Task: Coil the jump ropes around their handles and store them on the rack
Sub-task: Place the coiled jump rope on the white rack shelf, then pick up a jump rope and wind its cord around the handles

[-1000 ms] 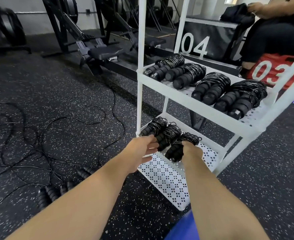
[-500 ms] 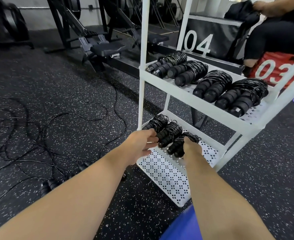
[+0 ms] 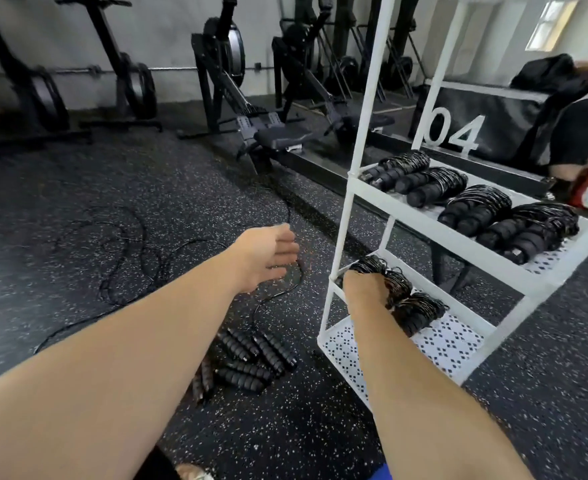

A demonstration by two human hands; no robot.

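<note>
Three coiled ropes point(image 3: 403, 299) lie on the rack point(image 3: 341, 230) bottom shelf, right hand point(image 3: 365, 289) resting on them, grip hidden. Left hand point(image 3: 268, 258) hangs open, apparently heading for the uncoiled ropes' handles point(image 3: 251, 358) on the floor.

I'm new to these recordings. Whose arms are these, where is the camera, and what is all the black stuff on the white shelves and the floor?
The camera sits on a person's head, looking down past both arms. The white rack holds coiled jump ropes: four on the upper shelf, three on the lower shelf. The right hand rests on the lower bundles; its fingers are hidden, so any grip is unclear. The left hand is open, holding nothing. Uncoiled ropes and their handles lie on the gym floor.
</note>
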